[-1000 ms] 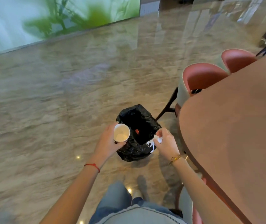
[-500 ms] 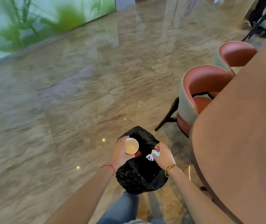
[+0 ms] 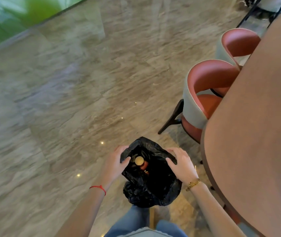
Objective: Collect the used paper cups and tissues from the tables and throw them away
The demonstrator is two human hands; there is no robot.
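A black trash bag (image 3: 150, 187) hangs open in front of me over the floor. My left hand (image 3: 115, 162) grips the left side of its rim. My right hand (image 3: 180, 164) lies on the right side of the rim with its fingers spread over the plastic. Inside the bag a paper cup (image 3: 139, 160) sits with its mouth facing up, next to something red. The tissue is not visible.
A brown table (image 3: 256, 127) fills the right side. Two red-and-grey chairs (image 3: 203, 98) are tucked against its far edge. Polished stone floor (image 3: 67, 100) spreads to the left and ahead. My jeans-clad legs (image 3: 136, 224) are below the bag.
The cup has left my left hand and the tissue my right; the cup now lies inside the bag. Both hands have moved onto the bag's rim.
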